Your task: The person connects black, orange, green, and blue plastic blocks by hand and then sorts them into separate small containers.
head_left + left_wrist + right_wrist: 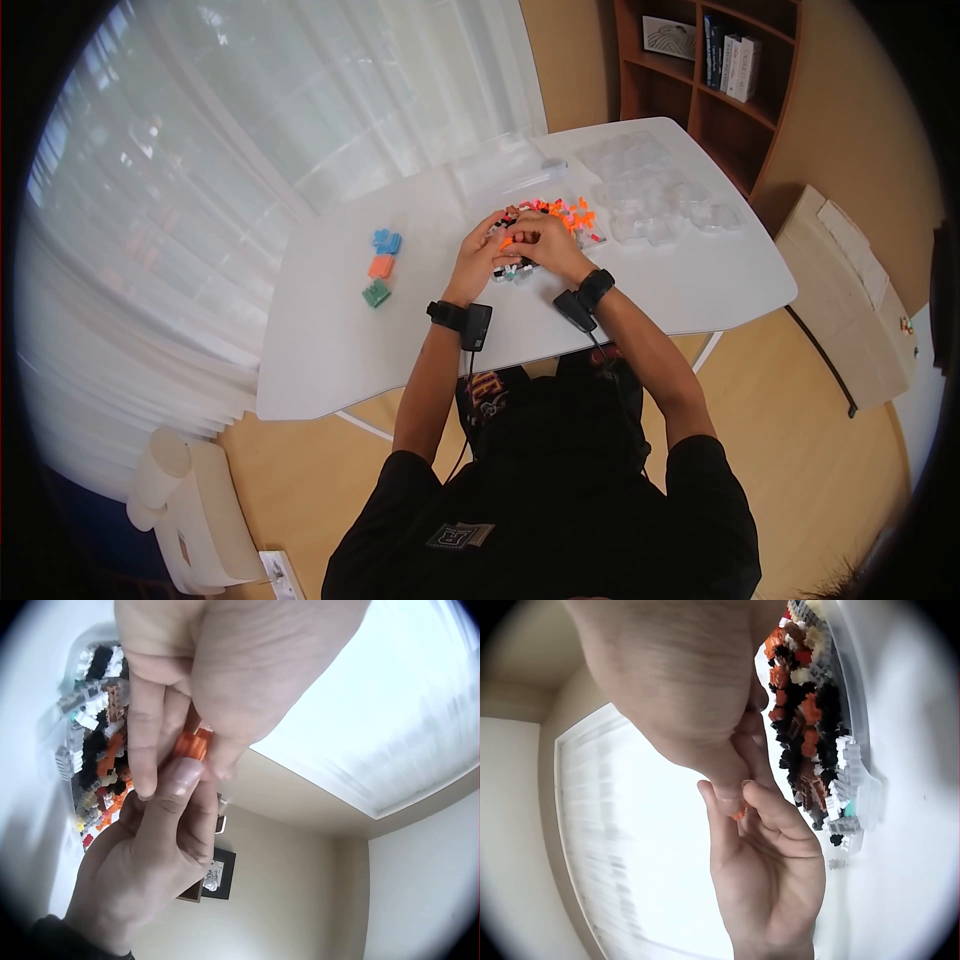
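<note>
Both hands meet over a heap of small building bricks (810, 727) in the middle of the table. Between them is a small orange building brick (193, 745), mostly covered by fingers. My left hand (478, 258) pinches it from one side, its thumb beside the brick in the left wrist view. From the other side my right hand (550, 245) grips it, the thumb pressed against its end. Black, white, orange, brown and grey bricks lie just under the hands, in a clear tray (859, 712) whose rim shows in the right wrist view.
Blue blocks (386, 241), an orange block (380, 266) and a green block (376, 293) stand in a row on the left of the white table (320, 345). Several clear plastic containers (640, 228) cover the back right. Another clear plastic box (500, 172) lies behind the heap.
</note>
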